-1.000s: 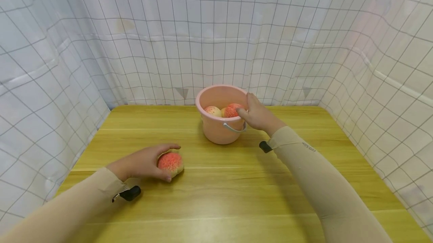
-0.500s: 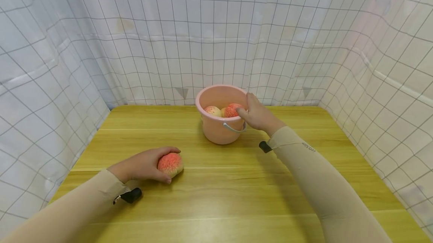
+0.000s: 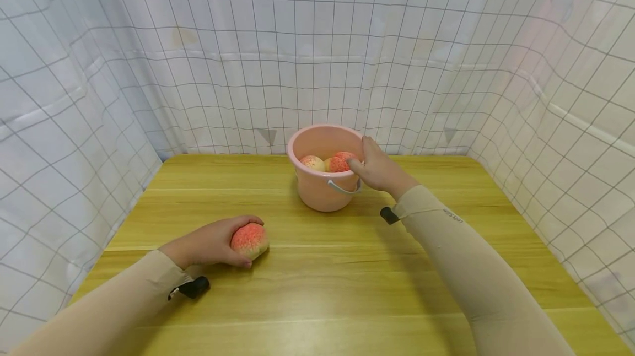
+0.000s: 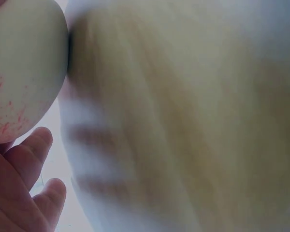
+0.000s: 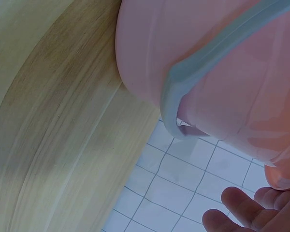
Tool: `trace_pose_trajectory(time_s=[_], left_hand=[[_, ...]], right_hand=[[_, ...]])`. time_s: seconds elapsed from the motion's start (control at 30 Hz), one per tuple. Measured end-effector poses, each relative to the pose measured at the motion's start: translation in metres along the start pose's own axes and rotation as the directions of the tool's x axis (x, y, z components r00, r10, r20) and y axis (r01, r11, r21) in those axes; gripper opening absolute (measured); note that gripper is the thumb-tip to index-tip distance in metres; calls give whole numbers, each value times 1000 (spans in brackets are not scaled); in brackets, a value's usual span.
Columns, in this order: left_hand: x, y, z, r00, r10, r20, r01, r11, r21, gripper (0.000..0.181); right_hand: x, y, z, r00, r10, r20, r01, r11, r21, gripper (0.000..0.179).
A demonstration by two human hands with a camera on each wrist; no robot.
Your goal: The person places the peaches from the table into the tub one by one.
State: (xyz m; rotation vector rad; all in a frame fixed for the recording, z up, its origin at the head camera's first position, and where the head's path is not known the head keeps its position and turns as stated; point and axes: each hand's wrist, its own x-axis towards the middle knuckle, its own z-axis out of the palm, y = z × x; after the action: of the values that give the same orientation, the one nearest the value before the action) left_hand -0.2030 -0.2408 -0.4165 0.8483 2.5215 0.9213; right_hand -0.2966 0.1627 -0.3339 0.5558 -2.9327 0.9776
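Observation:
My left hand [image 3: 213, 241] grips a peach [image 3: 249, 240] at the left of the table, thumb on the near side and fingers round the far side. The peach is red on top and pale cream below; in the left wrist view its pale side [image 4: 24, 63] fills the upper left corner. At the back centre stands a pink bucket [image 3: 322, 193], upright, its pale grey handle [image 5: 198, 72] hanging down. Several peaches [image 3: 312, 162] lie inside it. My right hand [image 3: 379, 167] holds the bucket's right rim, thumb over the inside edge.
The table [image 3: 317, 290] has a yellow wood-grain top. White curtain with a dark grid [image 3: 327, 58] encloses it at the back and both sides, close behind the bucket. A black wrist device [image 3: 193, 287] sits under each sleeve cuff.
The fingers of my left hand have drawn in closer round the peach, which has barely shifted. My right hand and the bucket stay where they were.

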Motion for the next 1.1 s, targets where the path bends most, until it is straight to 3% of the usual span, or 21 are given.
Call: trace_pose_trajectory(time_s=[0.47,1.1], left_hand=[[2,-3,5,999,-34,-10,33,998,-46,78],[-1,1,3,999,-39,-21,39,999,-18,76]], right_hand=[[0,1,0,1000,1,15,-2,1000,10,79],[1,1,0,1000,6,13,-7,1000,19,76]])
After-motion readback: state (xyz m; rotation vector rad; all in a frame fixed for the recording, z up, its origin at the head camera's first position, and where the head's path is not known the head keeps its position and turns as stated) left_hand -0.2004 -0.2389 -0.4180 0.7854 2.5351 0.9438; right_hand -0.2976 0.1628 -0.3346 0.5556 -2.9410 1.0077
